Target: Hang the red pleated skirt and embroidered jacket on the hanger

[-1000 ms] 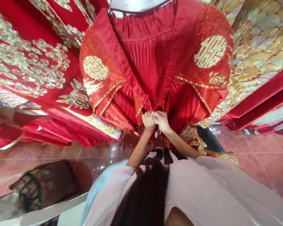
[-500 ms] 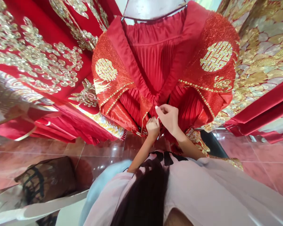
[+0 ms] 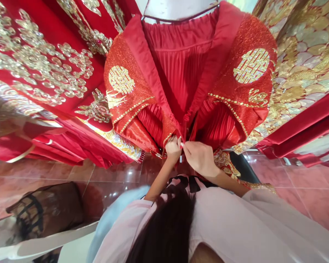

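Note:
A red garment (image 3: 181, 69) with a pleated inside, glittery shoulders and gold round emblems hangs spread in front of me from a dark hanger (image 3: 181, 20). At the bottom of its V-shaped neckline, my left hand (image 3: 173, 147) is closed on the front edge. Beside it, my right hand (image 3: 199, 155) pinches the red fabric where the two collar bands meet. Both hands are close together, almost touching at the fingertips. Any small fastener between the fingers is hidden.
A red garment with clear beading (image 3: 49, 62) hangs at the left. Gold scale-patterned cloth (image 3: 304, 65) is on the right. Below are a tiled floor (image 3: 109, 186), a brown bag (image 3: 52, 208), a white chair (image 3: 76, 244) and patterned gold-red fabric (image 3: 226, 163).
My right hand has moved down and turned flatter, drawing the fabric at the neckline's point downward. The left hand keeps its grip nearly in place.

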Tool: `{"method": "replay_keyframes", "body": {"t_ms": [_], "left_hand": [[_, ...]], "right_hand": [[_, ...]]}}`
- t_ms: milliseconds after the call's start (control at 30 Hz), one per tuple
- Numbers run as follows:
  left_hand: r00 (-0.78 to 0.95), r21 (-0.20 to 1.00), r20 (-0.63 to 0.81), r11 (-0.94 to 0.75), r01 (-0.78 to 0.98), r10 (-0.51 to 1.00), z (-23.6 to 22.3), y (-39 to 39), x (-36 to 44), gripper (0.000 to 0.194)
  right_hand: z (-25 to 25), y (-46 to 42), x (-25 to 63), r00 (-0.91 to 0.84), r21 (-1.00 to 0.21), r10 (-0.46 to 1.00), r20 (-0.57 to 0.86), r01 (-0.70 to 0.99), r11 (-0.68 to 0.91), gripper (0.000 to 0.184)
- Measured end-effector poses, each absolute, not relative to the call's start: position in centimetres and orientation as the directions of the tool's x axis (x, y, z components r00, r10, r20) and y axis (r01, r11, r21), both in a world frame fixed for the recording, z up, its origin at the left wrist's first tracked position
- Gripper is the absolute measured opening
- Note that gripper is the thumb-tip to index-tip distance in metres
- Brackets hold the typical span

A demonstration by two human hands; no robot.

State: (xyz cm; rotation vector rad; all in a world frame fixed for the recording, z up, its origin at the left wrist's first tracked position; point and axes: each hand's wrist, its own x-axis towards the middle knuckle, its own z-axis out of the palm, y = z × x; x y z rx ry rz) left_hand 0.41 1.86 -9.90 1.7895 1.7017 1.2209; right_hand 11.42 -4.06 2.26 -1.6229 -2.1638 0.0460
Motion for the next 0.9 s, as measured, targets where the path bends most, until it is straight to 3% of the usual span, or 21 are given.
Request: {"method": "replay_keyframes", "body": {"t_ms": [100,167,267,367,467,567,633,700,900], "left_hand": [[-0.177,0.884,0.31,-0.214,0.416,0.934,-7.7,1.1,-0.2,0.037],[-0.222,0.954,0.282,-0.247,0.172,0.933,-5.8,0.4,-0.3,0.043],[-0.099,0.959,0.272,-0.278,-0.053,0.957,-3.4,-0.3,0.2,0.046],[-0.028,0.951,0.28,-0.281,-0.132,0.96,-2.3,-0.6,0.7,0.05],[-0.091,0.945,0.23,-0.245,-0.219,0.969,-2.4,-0.6,0.3,0.048],[-0.139,0.952,0.182,-0.21,-0.223,0.973,-2.9,-0.8,-0.7,0.048],[-0.147,0.959,0.157,-0.187,-0.214,0.977,-3.3,-1.2,-1.1,0.049],[-0.146,0.961,0.12,-0.152,-0.23,0.982,-3.7,-1.8,-1.1,0.05],[-0.015,0.947,-0.013,0.008,-0.323,1.0,-4.8,-2.9,1.1,0.056]], "right_hand": [[0.6,-3.9,11.0,-0.226,-0.241,0.972,0.058,0.942,0.233,0.03],[-0.2,-3.1,10.9,-0.227,-0.269,0.974,0.004,0.938,0.22,0.032],[0.0,-1.5,11.9,-0.377,-0.405,0.926,-0.016,0.849,0.339,0.033],[1.2,0.4,13.9,-0.548,-0.664,0.836,0.014,0.62,0.418,0.037],[2.2,2.6,14.9,-0.414,-0.853,0.895,0.165,0.396,0.34,0.034],[2.2,3.8,14.0,-0.206,-0.859,0.938,0.279,0.383,0.34,0.035],[1.8,3.7,13.1,-0.235,-0.833,0.929,0.286,0.419,0.362,0.036],[1.1,3.0,12.6,-0.313,-0.855,0.923,0.225,0.39,0.341,0.042],[0.3,0.9,13.3,-0.313,-0.973,0.947,0.076,0.186,0.139,0.042]]}}
